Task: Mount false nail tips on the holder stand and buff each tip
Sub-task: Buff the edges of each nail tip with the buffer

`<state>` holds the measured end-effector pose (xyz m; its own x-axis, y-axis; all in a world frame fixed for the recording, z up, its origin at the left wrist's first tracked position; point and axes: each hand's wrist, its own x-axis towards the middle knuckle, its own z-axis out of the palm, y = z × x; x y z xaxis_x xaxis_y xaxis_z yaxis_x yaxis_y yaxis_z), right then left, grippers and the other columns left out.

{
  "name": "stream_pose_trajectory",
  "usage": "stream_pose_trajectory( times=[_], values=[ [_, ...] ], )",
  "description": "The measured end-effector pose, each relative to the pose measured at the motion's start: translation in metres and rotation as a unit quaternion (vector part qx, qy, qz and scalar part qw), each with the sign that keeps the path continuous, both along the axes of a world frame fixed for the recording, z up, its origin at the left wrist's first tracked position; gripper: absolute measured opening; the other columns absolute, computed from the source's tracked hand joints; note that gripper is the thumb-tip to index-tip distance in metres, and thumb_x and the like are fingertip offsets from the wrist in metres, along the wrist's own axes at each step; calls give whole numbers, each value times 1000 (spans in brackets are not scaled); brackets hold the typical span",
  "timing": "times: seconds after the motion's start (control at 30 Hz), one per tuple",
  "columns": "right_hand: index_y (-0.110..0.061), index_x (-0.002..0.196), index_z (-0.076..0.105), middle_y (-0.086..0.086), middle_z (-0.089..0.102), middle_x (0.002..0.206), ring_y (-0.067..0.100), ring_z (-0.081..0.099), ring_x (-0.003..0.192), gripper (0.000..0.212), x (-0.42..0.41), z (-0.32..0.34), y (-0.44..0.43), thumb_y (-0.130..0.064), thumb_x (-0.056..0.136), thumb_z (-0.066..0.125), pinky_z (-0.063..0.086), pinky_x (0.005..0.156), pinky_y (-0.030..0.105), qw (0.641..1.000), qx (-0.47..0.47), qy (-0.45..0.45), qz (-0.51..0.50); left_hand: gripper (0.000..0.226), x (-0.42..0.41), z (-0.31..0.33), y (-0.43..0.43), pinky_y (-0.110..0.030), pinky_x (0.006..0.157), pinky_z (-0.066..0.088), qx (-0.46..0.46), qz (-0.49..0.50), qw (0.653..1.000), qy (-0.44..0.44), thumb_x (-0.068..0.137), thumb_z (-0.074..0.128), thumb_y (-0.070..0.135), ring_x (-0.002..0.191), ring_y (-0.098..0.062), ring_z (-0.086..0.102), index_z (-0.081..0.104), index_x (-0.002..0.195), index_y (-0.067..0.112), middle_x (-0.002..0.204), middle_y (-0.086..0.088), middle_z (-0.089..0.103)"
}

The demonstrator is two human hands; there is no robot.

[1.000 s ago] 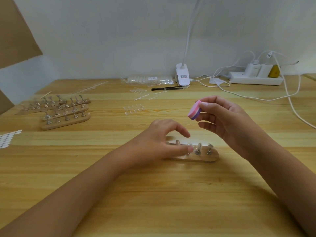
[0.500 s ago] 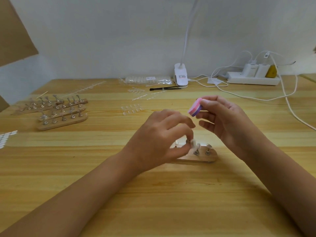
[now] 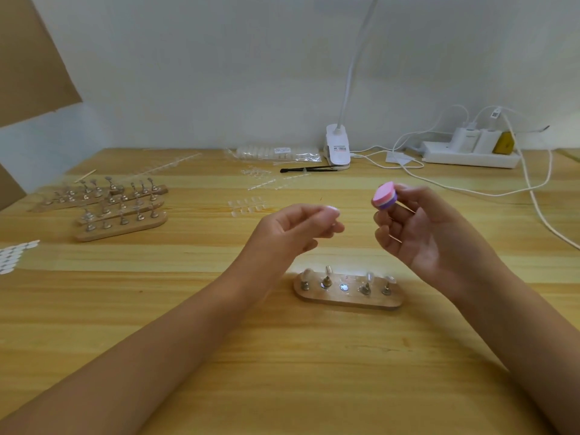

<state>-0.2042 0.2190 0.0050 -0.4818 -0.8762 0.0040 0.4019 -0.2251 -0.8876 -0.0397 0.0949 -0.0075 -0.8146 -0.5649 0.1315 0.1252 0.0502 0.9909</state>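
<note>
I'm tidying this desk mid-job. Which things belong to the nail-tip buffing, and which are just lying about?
In use: wooden holder stand, pink-and-purple buffer block held by the right hand, loose clear nail tips.
Lying about: spare stands, black tool, power strip, cardboard.

Looks like a small home nail-craft desk: wooden counter (image 3: 188,356) against a white wall (image 3: 219,73), clip-on lamp (image 3: 338,149) at 12 o'clock, loaded power strip (image 3: 467,157) at 1, spare nail-tip stands (image 3: 119,211) at 10, bagged tips (image 3: 276,153) by the lamp.
</note>
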Motion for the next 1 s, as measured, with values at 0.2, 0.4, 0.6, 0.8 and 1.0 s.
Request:
stream_pose_trajectory(
  times=[0.2,0.4,0.6,0.8,1.0],
  values=[
    [-23,83,74,-6,66,77,5,59,69,16,6,0,-2,-33,75,64,51,64,16,992,46,114,0,29,0,-1,-5,-16,81,53,98,8,994,41,75,71,42,102,-10,69,75,98,25,107,-1,76],
    [-18,118,63,8,70,96,13,67,84,47,18,-4,-2,-30,73,69,54,70,21,970,52,235,-26,42,-1,-3,-8,-15,82,52,155,-28,987,32,78,71,25,106,-10,69,65,119,15,111,-3,75],
    [-18,106,72,4,74,96,15,68,88,32,22,-3,0,-31,77,68,54,73,21,960,42,275,-15,30,-2,-4,-7,-15,82,52,169,-60,983,28,80,77,20,94,-7,67,73,110,19,105,0,74],
    [-18,106,72,8,72,97,16,67,87,31,22,-3,0,-29,78,67,55,73,23,962,36,272,6,32,-3,-4,-6,-15,81,52,172,-56,983,19,73,77,29,93,-7,68,76,103,19,102,-2,74],
    [-13,109,68,4,72,94,19,70,93,38,19,-4,0,-30,75,68,55,81,23,970,10,242,-28,32,-4,-6,-4,-14,81,51,161,-62,985,8,71,76,28,89,-4,66,77,101,17,98,1,73]
  ],
)
